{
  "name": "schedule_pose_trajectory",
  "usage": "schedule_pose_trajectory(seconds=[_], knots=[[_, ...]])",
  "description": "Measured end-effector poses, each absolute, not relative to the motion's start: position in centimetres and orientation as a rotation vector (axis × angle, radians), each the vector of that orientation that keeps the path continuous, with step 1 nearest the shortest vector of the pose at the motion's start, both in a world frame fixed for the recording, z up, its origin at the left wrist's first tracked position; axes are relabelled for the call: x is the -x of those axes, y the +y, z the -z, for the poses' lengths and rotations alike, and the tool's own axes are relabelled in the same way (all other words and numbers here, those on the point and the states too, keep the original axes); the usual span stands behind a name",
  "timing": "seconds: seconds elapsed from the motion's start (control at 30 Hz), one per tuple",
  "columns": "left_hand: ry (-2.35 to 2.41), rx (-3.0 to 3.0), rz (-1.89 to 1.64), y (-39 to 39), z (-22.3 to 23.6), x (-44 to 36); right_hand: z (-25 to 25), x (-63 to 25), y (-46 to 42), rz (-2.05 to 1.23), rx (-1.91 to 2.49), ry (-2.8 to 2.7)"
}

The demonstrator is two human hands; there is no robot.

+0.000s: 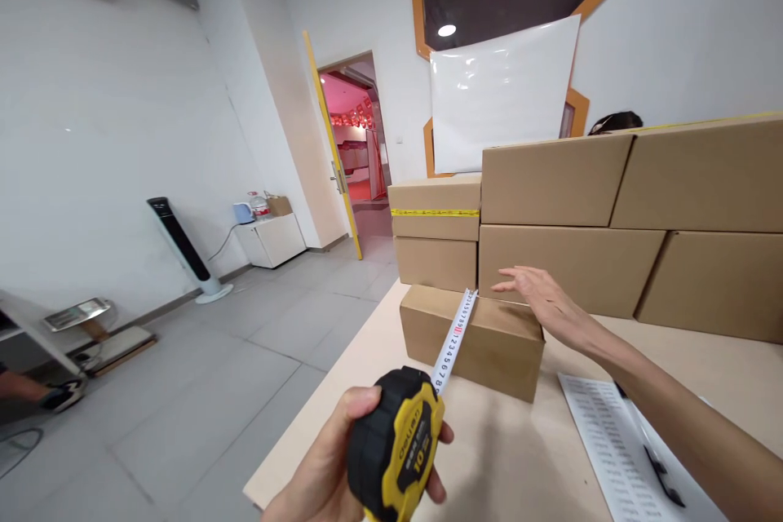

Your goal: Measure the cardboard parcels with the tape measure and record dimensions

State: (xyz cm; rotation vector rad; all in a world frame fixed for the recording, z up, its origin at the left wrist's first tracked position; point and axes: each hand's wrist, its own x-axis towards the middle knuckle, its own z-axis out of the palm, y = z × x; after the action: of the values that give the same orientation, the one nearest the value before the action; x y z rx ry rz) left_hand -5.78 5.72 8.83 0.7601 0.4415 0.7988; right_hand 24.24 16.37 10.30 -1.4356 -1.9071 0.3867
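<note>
rounded black-and-yellow tape measure (396, 447): dark label | narrow white tape blade (451, 345): black digits, red mark | small oblong brown cardboard box (498, 347) | stacked brown cardboard boxes (563, 261): one crossed by yellow strip (435, 213) with dark print | flat pale-beige worktop (342, 424) | white paper sheet (596, 432): rows of grey print | slim black pen (664, 476)

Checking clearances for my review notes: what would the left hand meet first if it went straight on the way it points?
Probably the small carton just ahead, with the tape measure leading the left hand. Depth is unclear from one view, so it might pass above instead.
</note>
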Motion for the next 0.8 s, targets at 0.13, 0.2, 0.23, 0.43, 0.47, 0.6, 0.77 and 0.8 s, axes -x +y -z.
schedule_pose_trajectory(seconds=[0.13, 0.2, 0.23, 0.43, 0.47, 0.6, 0.77, 0.8], knots=[[0.44, -0.76, -0.767, 5.4, -8.9, 6.2, -10.6, -22.7, 17.8, -0.386, 1.504, -2.033], [0.446, -0.764, -0.752, 5.4, -8.9, 6.3, -10.6, -22.3, 18.4, -0.387, 1.523, -2.074], [0.449, -0.764, -0.75, 5.3, -8.9, 6.3, -10.5, -22.2, 18.6, -0.391, 1.527, -2.089], [0.443, -0.759, -0.766, 5.2, -8.6, 6.2, -10.0, -22.0, 19.6, -0.392, 1.517, -2.14], [0.442, -0.757, -0.772, 5.2, -8.6, 6.1, -9.9, -22.0, 19.7, -0.39, 1.51, -2.147], [0.424, -0.727, -0.768, 5.2, -8.7, 6.0, -9.8, -22.0, 20.0, -0.393, 1.497, -2.172], [0.364, -0.704, -0.769, 5.2, -9.2, 5.7, -10.2, -21.7, 20.1, -0.348, 1.485, -2.206], [0.358, -0.697, -0.775, 5.2, -9.3, 5.7, -10.4, -21.6, 20.0, -0.336, 1.482, -2.213]])
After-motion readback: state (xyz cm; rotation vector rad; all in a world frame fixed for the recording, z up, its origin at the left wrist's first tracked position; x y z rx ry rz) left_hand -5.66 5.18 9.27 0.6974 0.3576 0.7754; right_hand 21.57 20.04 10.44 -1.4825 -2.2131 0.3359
